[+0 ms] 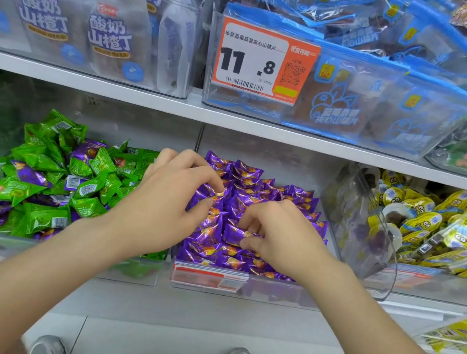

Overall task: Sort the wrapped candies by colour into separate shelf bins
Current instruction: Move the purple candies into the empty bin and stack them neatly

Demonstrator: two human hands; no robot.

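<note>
Curled fingers of the left hand pinch a wrapper among the purple candies heaped in the middle bin, thumb and forefinger closed on it. Just beside it, the right hand grips another from the same heap, nearer the bin's front edge. The left bin holds green candies with some purple ones mixed in. Yellow packets fill the right bin.
</note>
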